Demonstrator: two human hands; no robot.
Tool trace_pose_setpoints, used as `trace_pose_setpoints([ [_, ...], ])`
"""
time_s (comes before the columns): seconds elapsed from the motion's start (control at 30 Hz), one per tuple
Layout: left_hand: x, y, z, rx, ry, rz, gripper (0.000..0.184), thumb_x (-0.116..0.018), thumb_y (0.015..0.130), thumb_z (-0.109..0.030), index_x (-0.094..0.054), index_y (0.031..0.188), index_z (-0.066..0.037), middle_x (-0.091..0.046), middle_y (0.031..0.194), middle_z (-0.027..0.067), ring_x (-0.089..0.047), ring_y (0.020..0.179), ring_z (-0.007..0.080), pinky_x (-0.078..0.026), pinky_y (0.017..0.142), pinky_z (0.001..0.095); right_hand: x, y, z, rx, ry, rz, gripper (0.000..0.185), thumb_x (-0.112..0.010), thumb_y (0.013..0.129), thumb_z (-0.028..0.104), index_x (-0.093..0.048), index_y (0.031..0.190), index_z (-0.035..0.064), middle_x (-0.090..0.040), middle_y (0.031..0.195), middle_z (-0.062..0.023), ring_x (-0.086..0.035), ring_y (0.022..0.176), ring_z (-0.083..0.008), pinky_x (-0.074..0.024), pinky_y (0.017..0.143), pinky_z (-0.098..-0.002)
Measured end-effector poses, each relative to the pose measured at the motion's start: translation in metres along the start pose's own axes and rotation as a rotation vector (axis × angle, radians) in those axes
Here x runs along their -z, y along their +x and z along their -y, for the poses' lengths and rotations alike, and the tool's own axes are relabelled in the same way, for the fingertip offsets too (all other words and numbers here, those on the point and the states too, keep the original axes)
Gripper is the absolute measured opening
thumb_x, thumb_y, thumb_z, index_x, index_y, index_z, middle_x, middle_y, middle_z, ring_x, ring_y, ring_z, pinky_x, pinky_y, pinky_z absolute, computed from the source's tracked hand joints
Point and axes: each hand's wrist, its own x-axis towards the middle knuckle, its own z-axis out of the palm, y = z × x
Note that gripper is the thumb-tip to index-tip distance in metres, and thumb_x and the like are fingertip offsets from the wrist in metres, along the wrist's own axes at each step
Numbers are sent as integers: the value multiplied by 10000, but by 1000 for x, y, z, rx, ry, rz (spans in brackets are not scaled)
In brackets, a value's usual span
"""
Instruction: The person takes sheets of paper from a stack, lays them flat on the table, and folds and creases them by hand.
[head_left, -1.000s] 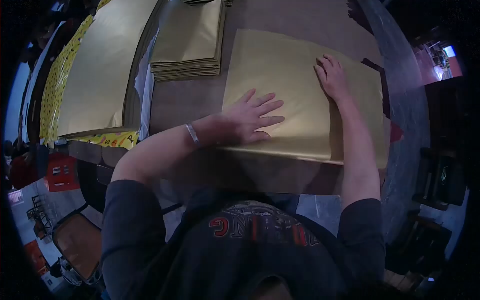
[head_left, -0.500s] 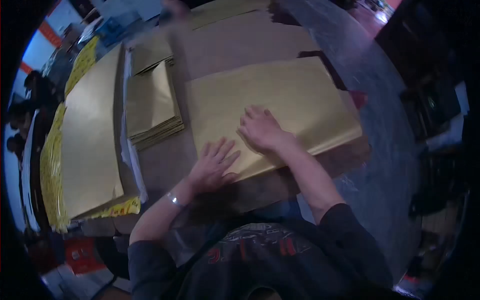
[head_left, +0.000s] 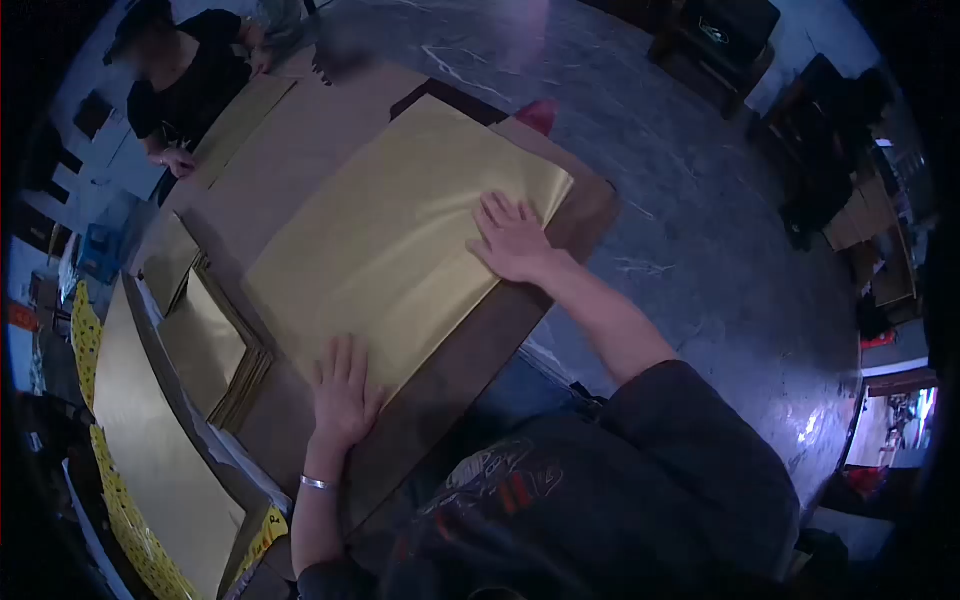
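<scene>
A large gold sheet (head_left: 380,220), folded along its near edge, lies on the brown table (head_left: 440,400). My left hand (head_left: 346,392) rests at its near left corner with the fingers spread flat, a silver band on the wrist. Near the right end of the folded edge, my right hand (head_left: 512,238) lies on the sheet with its fingers apart. Neither hand grips anything. Left of the sheet sits a stack of folded gold sheets (head_left: 205,345).
Large gold sheets (head_left: 150,440) lie on yellow printed wrapping (head_left: 125,520) at the left. Across the table a person (head_left: 190,80) has hands by another gold sheet (head_left: 240,130). A dark chair (head_left: 715,40) stands at the back right.
The view has turned, bringing the person across the table into sight. My right hand has slid toward the right end of the fold, and my left hand stays near the left corner.
</scene>
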Motion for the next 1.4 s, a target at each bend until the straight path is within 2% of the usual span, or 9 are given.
trace_pose_setpoints([
  [0.33, 5, 0, -1, 14, 3, 21, 722, -514, 920, -489, -373, 1470, -44, -298, 1550, 215, -253, 1426, 453, -221, 1114, 630, 39, 4, -110, -361, -135, 35, 735, -319, 1002, 543, -204, 1546, 62, -92, 1632, -149, -23, 1513, -321, -63, 1195, -577],
  [0.53, 30, 61, -39, -13, -270, -237, 397, -626, 867, -275, -601, 1176, -26, -489, 1394, 183, -413, 1327, 405, -323, 1063, 565, 44, 3, 17, 50, 69, -65, 718, -364, 1000, 467, -244, 1510, -23, -141, 1610, -203, -49, 1508, -346, -84, 1202, -540],
  [0.7, -26, 113, -80, 101, -291, -190, 558, -540, 915, -308, -479, 1389, -22, -402, 1497, 183, -309, 1411, 365, -232, 1130, 557, -10, -8, 127, 340, 567, -159, 684, -388, 995, 456, -341, 1450, -52, -233, 1568, -246, -159, 1483, -373, -138, 1194, -532],
  [0.73, -37, 112, -88, 78, -317, -447, 619, -487, 936, -340, -395, 1467, -36, -313, 1561, 167, -237, 1451, 356, -166, 1165, 548, -9, -15, 128, 339, 568, -153, 684, -388, 995, 456, -341, 1450, -52, -233, 1568, -246, -159, 1483, -373, -138, 1194, -532],
  [0.77, -45, 109, -84, 82, -319, -440, 619, -487, 936, -340, -395, 1467, -36, -313, 1561, 167, -237, 1451, 356, -166, 1165, 548, -7, -22, 130, 370, 523, -63, 685, -398, 990, 454, -343, 1452, -49, -244, 1565, -244, -169, 1481, -369, -142, 1193, -533],
  [0.83, -4, 104, -93, 238, -6, 109, 618, -491, 942, -370, -404, 1468, -58, -264, 1583, 161, -206, 1466, 364, -145, 1168, 571, -17, -21, 120, 419, 493, -68, 671, -408, 988, 438, -352, 1456, -39, -263, 1561, -237, -180, 1482, -354, -153, 1188, -536],
  [0.97, -17, 74, -70, 176, -55, -145, 635, -546, 926, -440, -427, 1467, -129, -263, 1582, 161, -208, 1469, 377, -192, 1124, 651, -18, -18, 63, 261, 92, -51, 655, -373, 999, 439, -335, 1474, -9, -220, 1588, -202, -145, 1496, -326, -148, 1191, -534],
  [1.23, 1, -19, -24, 176, -82, -26, 713, -610, 864, -524, -454, 1455, -158, -243, 1592, 162, -204, 1469, 390, -189, 1139, 630, -1, -2, -62, -94, -84, -79, 619, -345, 1013, 437, -289, 1511, 74, -173, 1610, -163, -96, 1504, -329, -146, 1181, -574],
  [1.4, 11, -62, -20, -46, -115, -306, 469, -680, 779, -159, -562, 1223, -61, -559, 1252, 150, -523, 1192, 379, -482, 953, 485, 27, 1, -114, -426, -185, -102, 629, -356, 1015, 467, -293, 1513, 88, -208, 1597, -174, -96, 1501, -347, -151, 1160, -623],
])
